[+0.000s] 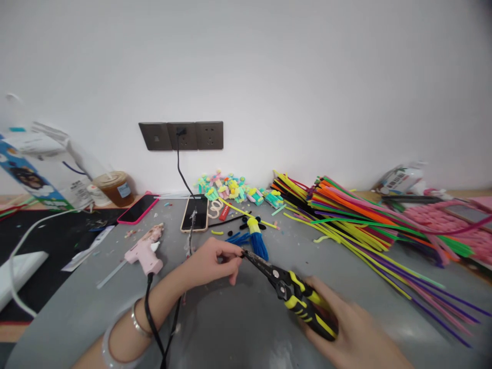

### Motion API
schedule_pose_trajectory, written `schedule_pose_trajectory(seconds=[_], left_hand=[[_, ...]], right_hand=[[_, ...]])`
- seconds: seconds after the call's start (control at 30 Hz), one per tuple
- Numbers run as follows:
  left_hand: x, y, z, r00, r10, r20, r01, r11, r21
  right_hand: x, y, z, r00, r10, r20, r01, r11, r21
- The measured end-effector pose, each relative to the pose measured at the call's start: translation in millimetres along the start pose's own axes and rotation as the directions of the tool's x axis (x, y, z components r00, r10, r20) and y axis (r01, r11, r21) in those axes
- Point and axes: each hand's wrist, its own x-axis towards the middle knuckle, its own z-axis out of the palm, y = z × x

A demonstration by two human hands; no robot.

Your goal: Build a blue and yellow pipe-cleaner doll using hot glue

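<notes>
Black and yellow pliers (282, 288) are gripped by their handles in my right hand (346, 328), which is partly blurred. Their jaws look closed and point up and left, with the tip at the fingertips of my left hand (215, 262). Thumb and index finger of my left hand pinch a small dark piece at that tip, too small to make out. Just beyond the jaws, a yellow and blue pipe-cleaner figure (257, 241) lies on the grey table (230, 328).
A pink glue gun (144, 253) with a black cord lies at left, near two phones (195, 215) and a drink cup (115, 188). Colourful pipe cleaners (353, 210) spread across the right. Small pastel figures (234, 188) cluster near the wall.
</notes>
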Motion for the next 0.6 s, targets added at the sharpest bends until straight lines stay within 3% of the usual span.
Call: schedule_pose_trajectory(seconds=[0.27, 0.6], left_hand=[[-0.5, -0.4, 0.3, 0.999, -0.037, 0.017, 0.038, 0.998, -0.051], [-1.1, 0.5, 0.9, 0.998, -0.033, 0.047, 0.038, 0.991, -0.126]], right_hand=[[1.8, -3.4, -1.3, 0.999, 0.007, 0.045, -0.011, 0.996, 0.083], [-3.8, -0.5, 0.9, 0.999, -0.037, -0.001, 0.037, 0.999, 0.029]])
